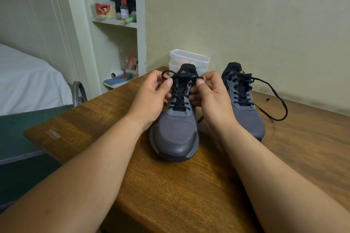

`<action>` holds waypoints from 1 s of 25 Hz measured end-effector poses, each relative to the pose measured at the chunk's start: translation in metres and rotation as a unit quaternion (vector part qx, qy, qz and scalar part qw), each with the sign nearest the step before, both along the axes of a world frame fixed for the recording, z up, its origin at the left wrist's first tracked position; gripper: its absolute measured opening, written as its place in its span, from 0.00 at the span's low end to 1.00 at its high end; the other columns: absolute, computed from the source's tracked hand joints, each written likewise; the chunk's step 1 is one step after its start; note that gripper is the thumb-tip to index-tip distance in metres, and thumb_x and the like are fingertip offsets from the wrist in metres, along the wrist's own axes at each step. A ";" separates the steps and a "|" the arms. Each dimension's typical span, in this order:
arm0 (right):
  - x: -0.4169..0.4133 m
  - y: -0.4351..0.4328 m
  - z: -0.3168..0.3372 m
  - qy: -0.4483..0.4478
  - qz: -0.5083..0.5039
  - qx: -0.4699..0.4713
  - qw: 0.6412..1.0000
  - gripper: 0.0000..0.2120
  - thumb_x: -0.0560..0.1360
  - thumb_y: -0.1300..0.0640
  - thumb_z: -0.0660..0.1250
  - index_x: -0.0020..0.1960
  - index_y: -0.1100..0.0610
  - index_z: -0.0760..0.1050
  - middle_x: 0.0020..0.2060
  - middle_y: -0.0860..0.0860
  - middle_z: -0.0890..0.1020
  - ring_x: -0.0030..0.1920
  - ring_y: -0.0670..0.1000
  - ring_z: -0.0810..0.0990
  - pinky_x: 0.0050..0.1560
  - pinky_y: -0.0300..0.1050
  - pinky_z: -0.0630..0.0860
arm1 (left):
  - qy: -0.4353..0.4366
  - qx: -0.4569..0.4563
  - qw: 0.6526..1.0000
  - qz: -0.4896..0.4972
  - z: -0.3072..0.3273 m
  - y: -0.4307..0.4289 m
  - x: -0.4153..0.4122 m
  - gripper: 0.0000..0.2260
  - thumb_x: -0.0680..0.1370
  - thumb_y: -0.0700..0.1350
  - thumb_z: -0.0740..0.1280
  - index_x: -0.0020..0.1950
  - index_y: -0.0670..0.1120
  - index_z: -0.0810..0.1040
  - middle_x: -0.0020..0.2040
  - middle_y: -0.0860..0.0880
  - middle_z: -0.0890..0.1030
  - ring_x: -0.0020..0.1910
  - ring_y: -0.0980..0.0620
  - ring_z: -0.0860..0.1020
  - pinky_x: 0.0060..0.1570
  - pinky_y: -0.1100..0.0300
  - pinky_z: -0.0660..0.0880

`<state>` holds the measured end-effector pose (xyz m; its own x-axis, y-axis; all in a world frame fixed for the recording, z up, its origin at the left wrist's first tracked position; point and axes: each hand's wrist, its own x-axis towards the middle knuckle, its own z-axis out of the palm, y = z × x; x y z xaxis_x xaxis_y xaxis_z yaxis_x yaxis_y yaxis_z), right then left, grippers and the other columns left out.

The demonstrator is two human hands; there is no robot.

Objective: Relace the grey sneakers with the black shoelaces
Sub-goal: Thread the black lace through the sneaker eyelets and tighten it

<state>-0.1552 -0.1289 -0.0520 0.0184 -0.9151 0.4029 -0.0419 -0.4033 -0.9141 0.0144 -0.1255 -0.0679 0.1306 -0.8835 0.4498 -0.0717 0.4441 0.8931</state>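
Behind sneaker [178, 130]: tub [189, 56], contents blurry; L hand [149, 98], R hand [214, 98] pinch lace [180, 100].

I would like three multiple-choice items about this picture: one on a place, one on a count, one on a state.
1. Where is the clear plastic box?
A. behind the grey sneakers
B. in front of them
C. between them

2. How many grey sneakers stand on the table?
A. one
B. two
C. three

3. What do the left hand and right hand do?
A. rest flat
B. pinch the black lace
C. hang idle

Key:
1 A: it stands past the heels.
2 B: a pair stands side by side.
3 B: each thumb and fingers close on the lace.
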 end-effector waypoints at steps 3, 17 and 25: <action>0.002 0.002 0.000 0.018 0.003 -0.010 1.000 0.03 0.85 0.54 0.64 0.52 0.51 0.73 0.41 0.54 0.81 0.40 0.52 0.81 0.48 0.56 0.81 | 0.005 0.006 1.000 -0.011 0.000 0.000 0.001 0.05 0.86 0.43 0.65 0.53 0.52 0.77 0.43 0.54 0.79 0.41 0.56 0.76 0.42 0.60 0.74; 0.001 0.000 -0.001 0.020 0.013 -0.010 1.000 0.03 0.85 0.55 0.63 0.53 0.50 0.71 0.42 0.54 0.82 0.41 0.51 0.81 0.50 0.57 0.82 | 0.001 0.006 1.000 -0.026 0.000 0.001 0.001 0.03 0.86 0.44 0.66 0.54 0.50 0.79 0.41 0.56 0.80 0.41 0.54 0.75 0.42 0.61 0.75; 0.001 -0.002 -0.002 -0.008 0.029 0.015 0.999 0.06 0.84 0.57 0.65 0.47 0.53 0.74 0.40 0.53 0.81 0.40 0.52 0.80 0.45 0.53 0.78 | 0.011 -0.019 0.999 -0.032 0.003 0.004 -0.002 0.04 0.85 0.41 0.66 0.51 0.49 0.78 0.37 0.58 0.79 0.37 0.57 0.75 0.35 0.64 0.73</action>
<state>-0.1545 -0.1310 -0.0541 0.0660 -0.9246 0.3753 -0.0036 -0.3763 -0.9265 0.0128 -0.1219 -0.0650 0.0848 -0.8728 0.4806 -0.0225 0.4806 0.8767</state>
